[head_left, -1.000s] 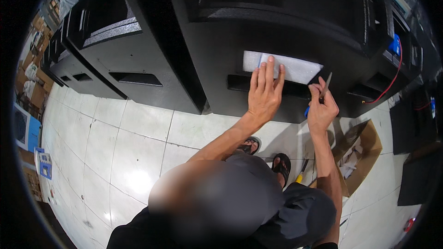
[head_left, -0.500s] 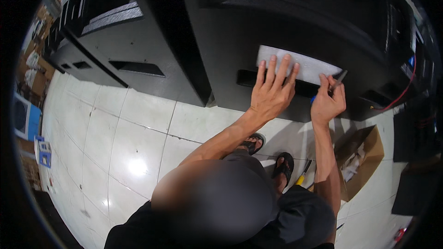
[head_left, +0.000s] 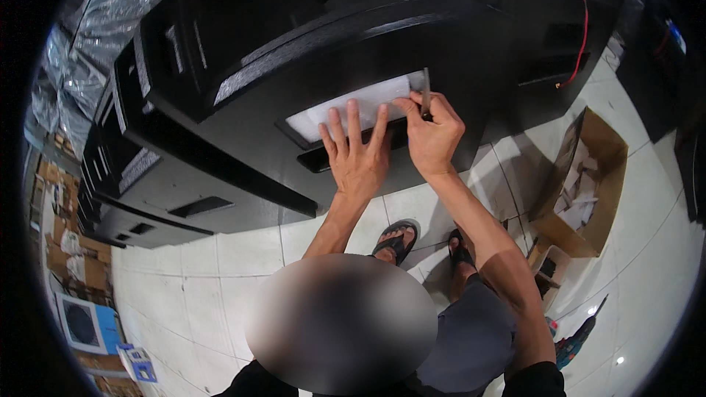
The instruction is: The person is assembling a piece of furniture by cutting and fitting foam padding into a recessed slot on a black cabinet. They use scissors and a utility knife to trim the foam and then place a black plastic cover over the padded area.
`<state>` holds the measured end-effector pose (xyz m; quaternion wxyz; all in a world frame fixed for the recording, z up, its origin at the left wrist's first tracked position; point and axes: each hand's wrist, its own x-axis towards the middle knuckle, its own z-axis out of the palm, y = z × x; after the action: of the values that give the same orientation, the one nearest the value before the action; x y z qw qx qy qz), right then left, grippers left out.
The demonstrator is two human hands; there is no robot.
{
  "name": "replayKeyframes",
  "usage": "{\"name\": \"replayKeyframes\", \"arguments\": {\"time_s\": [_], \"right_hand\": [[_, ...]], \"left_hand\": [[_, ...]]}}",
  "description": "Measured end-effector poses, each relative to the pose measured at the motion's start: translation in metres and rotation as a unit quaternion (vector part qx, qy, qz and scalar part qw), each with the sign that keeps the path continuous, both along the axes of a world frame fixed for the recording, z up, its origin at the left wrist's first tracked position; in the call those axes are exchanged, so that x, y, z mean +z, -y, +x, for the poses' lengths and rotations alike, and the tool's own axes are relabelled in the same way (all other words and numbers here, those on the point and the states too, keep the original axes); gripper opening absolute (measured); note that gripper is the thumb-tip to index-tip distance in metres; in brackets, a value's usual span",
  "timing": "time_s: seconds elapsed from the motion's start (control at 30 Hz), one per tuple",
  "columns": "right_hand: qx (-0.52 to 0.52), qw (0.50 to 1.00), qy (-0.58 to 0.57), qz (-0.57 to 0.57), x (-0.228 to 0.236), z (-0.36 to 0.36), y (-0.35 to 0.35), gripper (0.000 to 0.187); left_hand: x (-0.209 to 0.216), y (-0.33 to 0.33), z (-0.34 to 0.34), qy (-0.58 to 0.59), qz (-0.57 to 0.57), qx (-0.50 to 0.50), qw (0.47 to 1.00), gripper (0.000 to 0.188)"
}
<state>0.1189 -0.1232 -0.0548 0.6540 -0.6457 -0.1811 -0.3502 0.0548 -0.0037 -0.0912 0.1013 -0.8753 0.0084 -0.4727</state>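
Left hand [head_left: 358, 156] lies flat, fingers spread, pressing the lower edge of a white label [head_left: 353, 106] stuck on the front of a big black machine [head_left: 294, 66]. Right hand [head_left: 432, 136] is closed round a thin dark pen-like tool [head_left: 426, 94], tip at the label's right end. Label looks thin, light, floppy & prob. tears easily, so best held flat w/ the palm near its edge; tool is stiff, pinched mid-shaft.

Left hand [head_left: 357, 158]: flat, palm down, fingers spread and extended toward 12 o'clock; forearm runs back toward 7 o'clock. Right hand [head_left: 432, 136]: just beside the left at its 2 o'clock, curled in a pinch, thumb and fingers closed at the top. Right forearm bare, running down toward 5 o'clock.
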Motion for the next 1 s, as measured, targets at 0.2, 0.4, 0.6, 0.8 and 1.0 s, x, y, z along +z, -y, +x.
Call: {"name": "replayKeyframes", "arguments": {"time_s": [0.2, 0.4, 0.6, 0.8, 1.0], "right_hand": [[0.012, 0.999, -0.012, 0.047, -0.009, -0.012, 0.011, 0.011], [-0.017, 0.985, -0.147, 0.091, -0.019, -0.012, 0.033, 0.014], [-0.012, 0.972, -0.226, 0.065, -0.046, -0.021, 0.055, 0.023], [0.034, 0.966, -0.251, 0.057, -0.035, -0.035, 0.054, 0.023], [0.05, 0.963, -0.263, 0.019, -0.041, -0.044, 0.063, 0.022]], "left_hand": [[-0.005, -0.003, -0.003, -0.087, 0.003, 0.048, 0.995, 0.077], [-0.006, -0.001, 0.002, -0.08, 0.017, 0.037, 0.996, 0.081], [-0.02, -0.008, 0.016, -0.061, 0.07, 0.042, 0.995, 0.099], [-0.016, -0.009, 0.011, -0.104, 0.031, 0.049, 0.993, 0.088], [0.002, 0.0, -0.005, -0.108, -0.015, -0.009, 0.994, 0.085]]}}
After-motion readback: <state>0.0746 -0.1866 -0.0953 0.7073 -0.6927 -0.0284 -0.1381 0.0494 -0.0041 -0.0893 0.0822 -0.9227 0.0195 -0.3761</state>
